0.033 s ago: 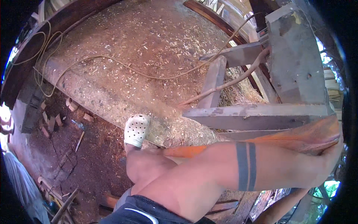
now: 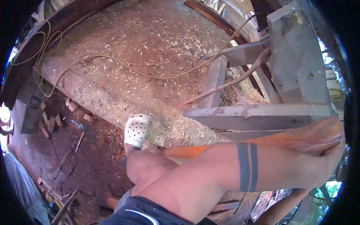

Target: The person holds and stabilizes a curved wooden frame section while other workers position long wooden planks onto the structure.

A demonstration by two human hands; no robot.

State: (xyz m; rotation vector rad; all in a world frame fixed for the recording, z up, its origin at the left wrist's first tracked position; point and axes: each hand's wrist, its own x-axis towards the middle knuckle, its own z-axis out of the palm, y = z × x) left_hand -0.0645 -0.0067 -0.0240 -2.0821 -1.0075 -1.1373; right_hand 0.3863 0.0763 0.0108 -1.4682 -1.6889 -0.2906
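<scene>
My left arm, with two dark bands round it, stretches across to the right. At its far end my left hand (image 2: 333, 153) is at the right end of an orange-brown wooden board (image 2: 300, 135). Its fingers are hidden or too distorted near the rim to make out. The board runs behind my arm, and its other end (image 2: 185, 151) shows beyond the arm. Below, part of another forearm (image 2: 287, 208) appears at the lower right; my right hand does not show.
A grey wooden frame of thick beams (image 2: 255, 116) stands at the right, with a branch-like stick (image 2: 236, 83) across it. A tan cord (image 2: 150, 76) crosses the shaving-strewn floor (image 2: 142, 41). My white clog (image 2: 137, 129) rests at its edge. Wood offcuts (image 2: 50, 122) lie at the left.
</scene>
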